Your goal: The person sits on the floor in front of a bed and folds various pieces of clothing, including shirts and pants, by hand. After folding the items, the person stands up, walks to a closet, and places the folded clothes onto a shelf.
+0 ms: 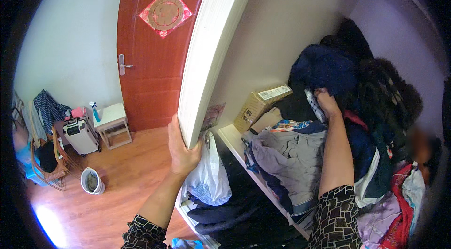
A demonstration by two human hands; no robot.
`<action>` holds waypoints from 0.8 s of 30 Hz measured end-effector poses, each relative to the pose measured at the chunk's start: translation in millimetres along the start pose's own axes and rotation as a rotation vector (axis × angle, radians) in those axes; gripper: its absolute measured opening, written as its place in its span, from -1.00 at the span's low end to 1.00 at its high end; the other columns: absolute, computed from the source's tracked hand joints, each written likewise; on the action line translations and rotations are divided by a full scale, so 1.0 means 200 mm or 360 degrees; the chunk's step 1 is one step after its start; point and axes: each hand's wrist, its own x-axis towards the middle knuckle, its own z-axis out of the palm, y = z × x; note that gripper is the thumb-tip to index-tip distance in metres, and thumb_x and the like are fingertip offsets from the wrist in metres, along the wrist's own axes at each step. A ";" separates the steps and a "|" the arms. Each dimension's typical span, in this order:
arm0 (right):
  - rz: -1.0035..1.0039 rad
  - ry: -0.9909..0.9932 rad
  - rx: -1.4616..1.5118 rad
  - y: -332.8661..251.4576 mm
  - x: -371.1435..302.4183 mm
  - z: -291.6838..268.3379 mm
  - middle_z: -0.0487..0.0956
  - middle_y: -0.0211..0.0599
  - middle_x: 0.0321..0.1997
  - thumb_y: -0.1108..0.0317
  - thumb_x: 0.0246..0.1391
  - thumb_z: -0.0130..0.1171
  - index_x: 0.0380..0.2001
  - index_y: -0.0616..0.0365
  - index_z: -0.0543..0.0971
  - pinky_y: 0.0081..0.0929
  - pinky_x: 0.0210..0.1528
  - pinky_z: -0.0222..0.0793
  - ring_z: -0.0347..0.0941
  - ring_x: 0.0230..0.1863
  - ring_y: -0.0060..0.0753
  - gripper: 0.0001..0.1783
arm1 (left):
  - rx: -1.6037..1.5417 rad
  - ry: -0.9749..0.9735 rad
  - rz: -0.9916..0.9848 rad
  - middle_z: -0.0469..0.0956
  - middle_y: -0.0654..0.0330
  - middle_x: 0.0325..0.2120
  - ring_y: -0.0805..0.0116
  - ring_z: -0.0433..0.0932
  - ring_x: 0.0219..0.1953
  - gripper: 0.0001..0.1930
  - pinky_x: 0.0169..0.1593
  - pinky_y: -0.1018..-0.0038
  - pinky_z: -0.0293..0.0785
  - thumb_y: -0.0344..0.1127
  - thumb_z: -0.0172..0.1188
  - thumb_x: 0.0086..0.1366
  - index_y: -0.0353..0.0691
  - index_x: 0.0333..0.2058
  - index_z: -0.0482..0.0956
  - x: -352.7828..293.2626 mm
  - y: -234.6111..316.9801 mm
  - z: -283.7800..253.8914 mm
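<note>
My left hand (184, 152) grips the lower end of a thick white panel edge (206, 51), thumb and fingers around it. A white plastic bag (210, 174) hangs close beside that hand. Inside the wardrobe, my right hand (327, 103) is closed at a narrow strip of black-and-white checked cloth (315, 106); its fingertips are partly hidden. A dark blue garment (324, 66) is heaped just beyond it. Grey clothing (291, 148) lies on the shelf left of my right forearm. Dark clothes (385, 91) are piled to the right.
A cardboard box (259, 107) stands on the shelf's left end. Black clothing (235, 218) fills the space below. Red and lilac garments (397, 211) lie at lower right. Across the wooden floor are a bucket (92, 182), a suitcase (81, 135), a white stool (111, 116) and a red-brown door (152, 61).
</note>
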 end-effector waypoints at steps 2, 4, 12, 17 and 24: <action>-0.0416 0.0007 -0.0058 0.25 0.06 0.04 0.44 -0.09 0.15 0.27 0.13 -0.07 0.02 0.22 0.49 -0.43 0.21 0.14 0.33 0.16 -0.23 -0.58 | -0.0067 -0.0009 -0.0016 0.34 -0.14 -0.12 -0.09 0.36 -0.05 -0.21 0.07 0.22 0.28 -0.55 0.20 -0.12 -0.38 0.17 0.13 -0.01 -0.02 0.05; -0.0304 0.0029 -0.0368 0.12 -0.01 0.10 0.39 -0.07 0.20 0.22 0.11 0.05 0.15 0.17 0.37 -0.39 0.26 0.12 0.30 0.20 -0.13 -0.46 | -0.0018 -0.0027 -0.0047 0.32 -0.12 -0.06 -0.05 0.34 0.01 -0.20 0.12 0.24 0.24 -0.56 0.21 -0.11 -0.38 0.19 0.12 -0.01 -0.02 0.01; -0.0490 -0.0170 0.0114 -0.31 -0.26 -0.04 0.39 0.06 0.19 0.37 -0.04 0.18 0.23 0.20 0.25 -0.35 0.22 0.22 0.35 0.17 -0.05 -0.28 | 0.0047 0.0014 -0.0008 0.33 -0.16 -0.10 -0.12 0.35 -0.02 -0.20 0.09 0.22 0.27 -0.55 0.23 -0.12 -0.39 0.18 0.12 -0.01 0.00 0.02; -0.0293 -0.0141 0.0390 -0.57 -0.44 -0.10 0.28 0.15 0.25 0.08 -0.06 0.23 0.29 0.16 0.16 -0.34 0.26 0.16 0.26 0.25 0.00 -0.13 | 0.0017 -0.0002 -0.0066 0.30 -0.12 0.02 -0.05 0.31 0.09 -0.19 0.18 0.27 0.20 -0.56 0.24 -0.10 -0.39 0.19 0.12 -0.02 -0.01 0.02; -0.0339 0.0061 -0.0243 -0.56 -0.34 0.17 0.32 0.14 0.19 0.07 -0.09 0.20 0.19 0.10 0.31 -0.24 0.22 0.19 0.24 0.23 0.07 -0.25 | 0.0040 0.0051 0.0033 0.33 -0.14 -0.08 -0.10 0.35 -0.01 -0.21 0.10 0.21 0.27 -0.55 0.21 -0.12 -0.38 0.18 0.13 -0.01 -0.01 0.02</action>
